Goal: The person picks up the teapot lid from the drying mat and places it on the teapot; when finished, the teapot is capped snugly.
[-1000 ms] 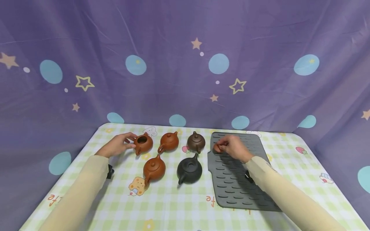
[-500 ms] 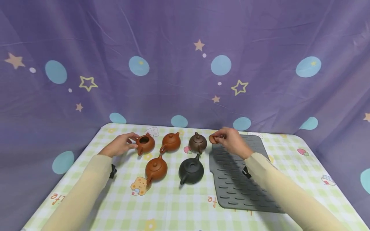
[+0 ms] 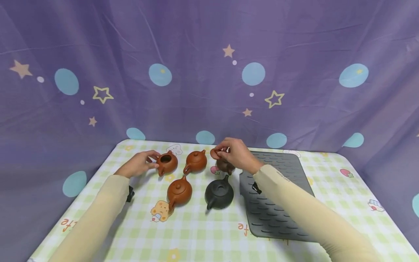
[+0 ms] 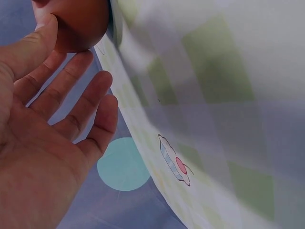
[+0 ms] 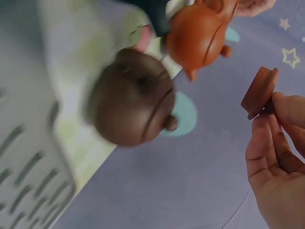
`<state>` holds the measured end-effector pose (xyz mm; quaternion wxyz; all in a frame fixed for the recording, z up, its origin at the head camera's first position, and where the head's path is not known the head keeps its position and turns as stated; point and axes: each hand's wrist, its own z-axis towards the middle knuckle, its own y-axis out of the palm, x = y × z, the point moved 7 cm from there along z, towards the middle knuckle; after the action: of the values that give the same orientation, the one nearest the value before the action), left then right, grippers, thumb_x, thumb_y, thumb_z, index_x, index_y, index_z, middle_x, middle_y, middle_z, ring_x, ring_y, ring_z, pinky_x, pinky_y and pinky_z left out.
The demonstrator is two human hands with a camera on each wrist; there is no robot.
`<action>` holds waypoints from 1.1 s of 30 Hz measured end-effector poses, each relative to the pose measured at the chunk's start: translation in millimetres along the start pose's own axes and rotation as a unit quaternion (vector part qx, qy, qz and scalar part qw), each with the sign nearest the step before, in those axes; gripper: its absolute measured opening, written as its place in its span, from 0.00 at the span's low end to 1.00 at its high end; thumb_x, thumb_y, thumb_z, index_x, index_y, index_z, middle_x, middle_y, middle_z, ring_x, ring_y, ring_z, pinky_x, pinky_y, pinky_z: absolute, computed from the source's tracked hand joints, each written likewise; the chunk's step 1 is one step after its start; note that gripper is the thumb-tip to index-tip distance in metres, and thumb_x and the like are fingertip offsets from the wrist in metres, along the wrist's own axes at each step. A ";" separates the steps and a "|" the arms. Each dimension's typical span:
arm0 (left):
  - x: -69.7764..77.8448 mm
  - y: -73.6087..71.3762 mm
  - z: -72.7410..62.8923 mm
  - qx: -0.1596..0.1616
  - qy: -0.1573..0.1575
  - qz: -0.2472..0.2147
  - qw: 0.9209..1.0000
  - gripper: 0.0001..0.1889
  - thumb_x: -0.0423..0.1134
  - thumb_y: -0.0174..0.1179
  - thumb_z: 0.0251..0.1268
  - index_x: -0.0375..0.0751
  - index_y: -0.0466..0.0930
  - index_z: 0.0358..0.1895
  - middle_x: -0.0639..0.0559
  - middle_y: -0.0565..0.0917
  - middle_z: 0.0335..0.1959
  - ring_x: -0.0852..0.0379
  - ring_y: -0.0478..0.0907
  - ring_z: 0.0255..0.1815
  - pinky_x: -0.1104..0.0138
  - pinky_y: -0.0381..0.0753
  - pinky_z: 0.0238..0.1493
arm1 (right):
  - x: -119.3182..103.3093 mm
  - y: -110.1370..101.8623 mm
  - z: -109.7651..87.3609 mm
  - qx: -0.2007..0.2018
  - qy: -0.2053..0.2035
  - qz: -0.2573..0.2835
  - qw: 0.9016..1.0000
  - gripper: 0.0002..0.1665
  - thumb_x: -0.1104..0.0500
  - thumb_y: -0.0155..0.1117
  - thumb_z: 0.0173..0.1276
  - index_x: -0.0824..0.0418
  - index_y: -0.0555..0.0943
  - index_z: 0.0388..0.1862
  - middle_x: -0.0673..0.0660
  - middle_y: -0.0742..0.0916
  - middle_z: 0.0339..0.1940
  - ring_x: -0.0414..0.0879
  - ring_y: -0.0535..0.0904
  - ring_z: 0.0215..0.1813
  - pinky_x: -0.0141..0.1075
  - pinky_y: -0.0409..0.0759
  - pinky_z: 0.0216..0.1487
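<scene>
An orange-brown clay teapot (image 3: 167,163) without a lid stands at the far left of the group, its dark round opening facing up. My left hand (image 3: 139,163) steadies it from the left side, thumb and fingers about its body; the left wrist view shows the thumb against the teapot (image 4: 83,24). My right hand (image 3: 240,154) pinches a reddish-brown teapot lid (image 5: 260,91) by its knob, with the lid tilted. In the head view, that hand and lid overlap the dark brown teapot (image 3: 224,166), which wears its own lid and is partly hidden.
Two more orange teapots, a back one (image 3: 196,161) and a front one (image 3: 179,191), stand lidded beside the open one. A black teapot (image 3: 219,194) sits front centre. On the right lies a grey ridged mat (image 3: 271,218) over the checked tablecloth (image 3: 196,240).
My right hand has lifted the lid off the grey mat and carried it left, over the dark brown teapot. The left hand has stayed at the open teapot. The head view has shifted slightly.
</scene>
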<state>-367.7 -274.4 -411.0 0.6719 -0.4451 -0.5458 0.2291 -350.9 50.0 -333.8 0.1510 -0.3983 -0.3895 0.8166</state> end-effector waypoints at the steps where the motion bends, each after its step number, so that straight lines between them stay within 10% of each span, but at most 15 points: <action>1: -0.1 -0.2 0.0 0.000 -0.001 -0.001 1.000 0.22 0.36 0.61 0.64 0.36 0.72 0.60 0.39 0.78 0.53 0.41 0.76 0.49 0.52 0.75 0.45 | -4.9 2.9 4.7 -0.001 -0.007 -0.004 1.000 0.08 0.63 0.67 0.63 0.56 0.87 0.41 0.46 0.82 0.33 0.40 0.77 0.32 0.32 0.75 0.32; 33: 0.6 -1.3 0.7 -0.011 -0.014 -0.008 1.000 0.21 0.37 0.61 0.65 0.37 0.72 0.60 0.41 0.78 0.53 0.44 0.77 0.47 0.56 0.76 0.43 | -62.7 117.5 92.3 -0.119 0.028 0.011 0.992 0.08 0.62 0.67 0.63 0.56 0.87 0.42 0.48 0.86 0.42 0.39 0.80 0.41 0.26 0.74 0.38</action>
<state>-368.4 -274.3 -409.6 0.6613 -0.4449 -0.5609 0.2241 -374.4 -109.1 -354.2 0.1038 -0.4406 -0.4752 0.7545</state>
